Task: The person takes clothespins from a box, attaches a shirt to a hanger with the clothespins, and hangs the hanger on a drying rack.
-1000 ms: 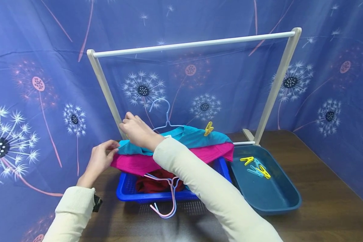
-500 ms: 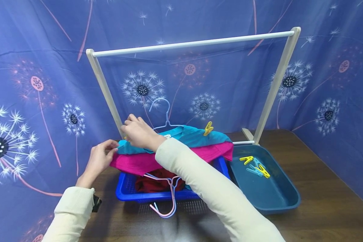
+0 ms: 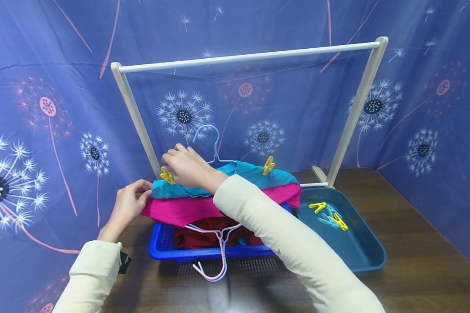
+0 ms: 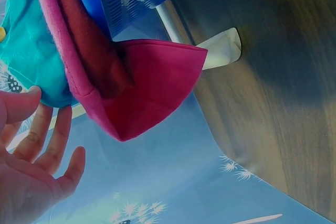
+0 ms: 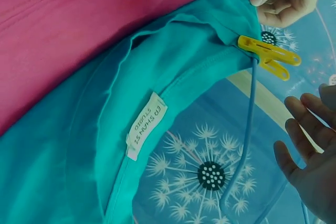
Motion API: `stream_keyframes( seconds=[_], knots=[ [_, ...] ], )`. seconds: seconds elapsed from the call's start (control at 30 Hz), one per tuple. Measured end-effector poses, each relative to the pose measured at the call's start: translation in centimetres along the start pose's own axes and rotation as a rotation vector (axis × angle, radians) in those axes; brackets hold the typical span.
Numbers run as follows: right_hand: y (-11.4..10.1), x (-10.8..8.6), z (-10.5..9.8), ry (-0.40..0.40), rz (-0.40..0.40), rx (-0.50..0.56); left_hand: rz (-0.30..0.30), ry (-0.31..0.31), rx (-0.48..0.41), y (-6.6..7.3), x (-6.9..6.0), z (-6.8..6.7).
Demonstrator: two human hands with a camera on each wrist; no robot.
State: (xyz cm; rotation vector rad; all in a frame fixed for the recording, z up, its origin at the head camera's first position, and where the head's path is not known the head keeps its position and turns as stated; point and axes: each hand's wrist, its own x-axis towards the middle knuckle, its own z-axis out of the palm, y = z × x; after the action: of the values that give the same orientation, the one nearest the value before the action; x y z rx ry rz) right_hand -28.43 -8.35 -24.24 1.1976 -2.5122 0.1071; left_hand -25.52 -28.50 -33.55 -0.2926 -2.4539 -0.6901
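A teal shirt [image 3: 286, 176] hangs on a light-blue hanger [image 3: 216, 145], its white label [image 5: 147, 125] showing in the right wrist view. My left hand [image 3: 130, 206] pinches the shirt's left shoulder corner between thumb and fingers [image 4: 39, 135]. Just inside that corner, a yellow clothespin [image 5: 269, 56] clips the cloth to the hanger. My right hand [image 3: 189, 167] is beside this clothespin with fingers loosely spread, apart from it in the right wrist view. Another yellow clothespin [image 3: 269, 165] grips the right shoulder.
A magenta garment [image 3: 184, 211] lies beneath, over a blue basket [image 3: 158, 243] with dark red cloth [image 3: 203, 234] inside. Pink and blue hangers [image 3: 222, 256] overhang its front. A dark tray [image 3: 360, 248] at the right holds several clothespins [image 3: 330, 216]. Behind stands a rack [image 3: 250, 56].
My right hand has moved off the left-shoulder clothespin, slightly rightward, and its fingers have loosened. The clothespin stays on the cloth, now plainly visible. My left hand keeps its place.
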Motion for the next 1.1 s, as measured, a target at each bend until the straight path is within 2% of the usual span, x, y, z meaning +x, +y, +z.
stream_keyframes(
  seconds=[0.3,0.63,0.9,1.1],
  knots=[
    [1.0,-3.1,-1.2,0.058,-0.051,-0.041,-0.019,-0.017,-0.003,0.2,-0.1,-0.1],
    [3.3,-6.6,-1.9,0.128,-0.047,-0.032,-0.003,-0.003,0.002,0.1,-0.2,-0.1],
    [5.9,-9.2,-2.6,0.222,0.002,0.026,-0.005,-0.004,-0.002,0.2,-0.1,-0.1],
    [8.3,-11.0,-3.1,0.258,0.081,0.053,-0.007,-0.004,0.001,0.4,-0.1,-0.1]
  ],
)
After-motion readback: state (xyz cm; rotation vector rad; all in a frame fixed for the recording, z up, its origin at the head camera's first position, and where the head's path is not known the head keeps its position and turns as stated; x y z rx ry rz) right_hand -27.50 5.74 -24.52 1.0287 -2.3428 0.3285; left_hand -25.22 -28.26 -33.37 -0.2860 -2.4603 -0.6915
